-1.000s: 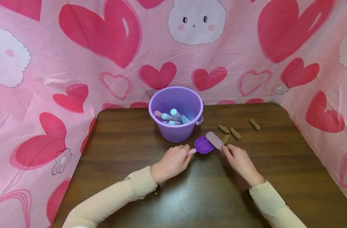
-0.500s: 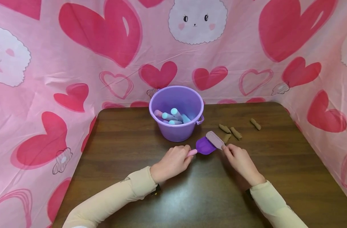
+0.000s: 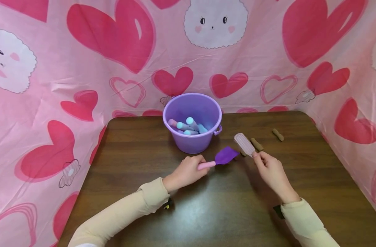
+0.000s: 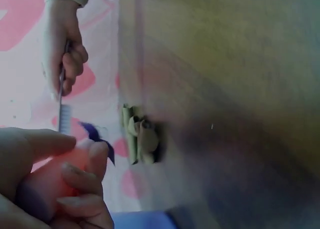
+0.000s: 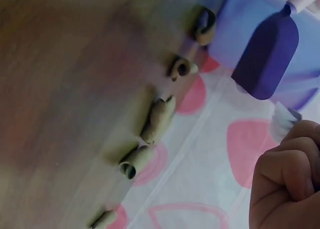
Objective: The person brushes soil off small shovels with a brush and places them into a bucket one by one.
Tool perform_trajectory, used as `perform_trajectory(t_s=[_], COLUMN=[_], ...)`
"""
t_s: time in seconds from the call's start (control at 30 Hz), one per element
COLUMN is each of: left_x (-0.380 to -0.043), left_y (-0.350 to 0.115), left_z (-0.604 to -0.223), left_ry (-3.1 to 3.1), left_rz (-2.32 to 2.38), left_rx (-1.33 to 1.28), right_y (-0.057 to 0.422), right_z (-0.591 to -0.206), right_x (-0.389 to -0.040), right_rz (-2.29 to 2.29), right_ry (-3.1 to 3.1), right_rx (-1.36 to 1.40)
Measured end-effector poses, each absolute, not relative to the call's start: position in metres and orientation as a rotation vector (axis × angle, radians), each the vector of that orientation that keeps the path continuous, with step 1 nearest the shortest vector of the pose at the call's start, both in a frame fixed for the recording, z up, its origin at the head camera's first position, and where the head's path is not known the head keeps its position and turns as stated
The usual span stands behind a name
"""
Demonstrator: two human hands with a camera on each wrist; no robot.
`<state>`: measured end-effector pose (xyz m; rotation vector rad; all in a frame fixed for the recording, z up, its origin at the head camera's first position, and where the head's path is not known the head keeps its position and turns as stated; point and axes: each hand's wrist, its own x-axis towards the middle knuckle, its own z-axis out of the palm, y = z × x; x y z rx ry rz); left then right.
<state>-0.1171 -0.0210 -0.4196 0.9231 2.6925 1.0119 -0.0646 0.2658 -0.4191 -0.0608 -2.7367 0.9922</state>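
My left hand [image 3: 188, 171] grips the pink handle of a small shovel with a purple blade [image 3: 226, 155]. The blade slants up to the right, just off the bucket's front right side. A small pale brush [image 3: 245, 144] is pinched by its handle in my right hand [image 3: 274, 175]; its bristles [image 4: 66, 118] show in the left wrist view. The brush hovers right of the shovel, over several rolled brown curls [image 3: 257, 144], partly hiding them. In the right wrist view the hollow curls [image 5: 159, 119] lie in a loose row, and the shovel [image 5: 270, 54] holds nothing visible.
A purple bucket [image 3: 192, 144] stands at the back middle of the wooden table [image 3: 132, 151], with several blue and pink sticks [image 3: 192, 123] inside. One curl [image 3: 278, 134] lies apart at the back right. A pink heart-print cloth [image 3: 129, 58] surrounds the table.
The brush has come off the shovel blade and moved right, over the curls. The shovel has turned, so its blade now slants upward to the right, and a curl shows near its tip.
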Motion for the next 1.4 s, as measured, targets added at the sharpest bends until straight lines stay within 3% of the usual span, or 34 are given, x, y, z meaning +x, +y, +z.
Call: perform_trajectory(t_s=[0.3,0.67,1.07,1.4], left_x=[-0.123,-0.116,-0.112,-0.116], left_y=[-0.019,-0.012,-0.01,-0.006], left_z=[-0.434,-0.443,-0.447,-0.44], left_ry=[2.229,1.793,1.816,1.844], left_rz=[1.233,1.552,1.5,1.512], left_rx=[0.73,0.317,0.431,0.378], right_y=[0.264,0.239,0.249,0.25], right_z=[-0.417,-0.426,-0.421,-0.422], right_x=[-0.062,-0.065,-0.07,-0.072], right_rz=[1.077,1.201,1.105,1.335], right_ry=[-2.759,-2.885,-3.006,-2.947], right_rx=[0.003,0.2,-0.029,0.156])
